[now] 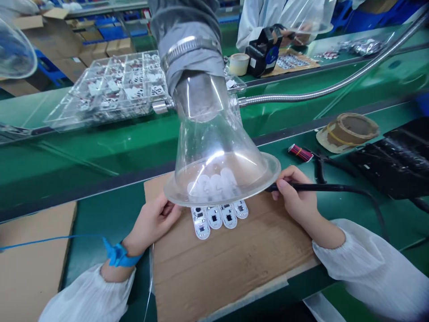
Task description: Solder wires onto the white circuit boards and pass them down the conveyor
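Several small white circuit boards [219, 217] lie side by side on a brown cardboard sheet [234, 264], partly under a clear funnel-shaped fume hood [217, 152]. My right hand [296, 197] is closed around a black soldering iron [318, 188] whose tip points left under the hood rim. My left hand [152, 223] rests on the cardboard next to the boards, fingers curled toward the hood; a thin solder wire [149, 277] trails down from it. A blue strap [119, 256] is around my left wrist.
A clear compartment tray of boards [110, 87] sits at back left on the green bench [100, 147]. At right are a tape roll [350, 129], red-tipped wires [300, 152], pliers [320, 163] and a black tray [389, 161]. Another person in white [268, 18] works beyond a tape dispenser [264, 51].
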`<action>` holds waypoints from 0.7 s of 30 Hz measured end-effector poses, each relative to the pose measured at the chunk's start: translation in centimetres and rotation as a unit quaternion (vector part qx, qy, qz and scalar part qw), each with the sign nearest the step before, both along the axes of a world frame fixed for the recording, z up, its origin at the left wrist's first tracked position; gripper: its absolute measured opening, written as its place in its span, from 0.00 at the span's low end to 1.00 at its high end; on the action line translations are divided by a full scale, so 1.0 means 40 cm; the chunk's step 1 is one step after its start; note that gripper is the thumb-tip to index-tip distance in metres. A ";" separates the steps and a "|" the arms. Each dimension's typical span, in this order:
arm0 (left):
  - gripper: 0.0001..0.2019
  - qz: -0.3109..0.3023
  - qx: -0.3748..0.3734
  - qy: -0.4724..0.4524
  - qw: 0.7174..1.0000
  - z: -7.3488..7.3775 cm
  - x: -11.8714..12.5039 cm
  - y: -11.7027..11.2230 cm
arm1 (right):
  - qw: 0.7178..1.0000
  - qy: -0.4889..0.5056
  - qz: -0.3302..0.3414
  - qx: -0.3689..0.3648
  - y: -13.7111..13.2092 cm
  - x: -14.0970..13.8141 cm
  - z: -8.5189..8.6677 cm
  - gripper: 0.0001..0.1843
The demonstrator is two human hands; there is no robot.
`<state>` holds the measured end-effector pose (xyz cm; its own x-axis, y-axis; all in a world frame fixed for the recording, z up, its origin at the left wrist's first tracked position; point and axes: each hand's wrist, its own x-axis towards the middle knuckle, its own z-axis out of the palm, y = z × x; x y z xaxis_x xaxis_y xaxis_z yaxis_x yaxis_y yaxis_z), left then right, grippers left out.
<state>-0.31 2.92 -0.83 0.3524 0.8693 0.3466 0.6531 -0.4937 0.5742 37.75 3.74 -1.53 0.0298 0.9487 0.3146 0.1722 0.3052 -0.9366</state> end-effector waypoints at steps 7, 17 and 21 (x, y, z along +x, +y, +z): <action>0.12 0.003 -0.014 0.009 1.000 -0.019 -0.013 0.000 | 0.999 -0.035 0.030 0.010 -0.001 0.010 -0.011 0.16; 0.15 -0.011 0.033 0.022 0.999 -0.006 -0.005 0.001 | 1.000 0.003 0.012 -0.006 0.001 0.011 -0.014 0.16; 0.16 -0.014 0.063 0.019 0.998 0.006 -0.002 0.002 | 0.997 0.070 0.001 -0.014 -0.003 0.006 -0.015 0.14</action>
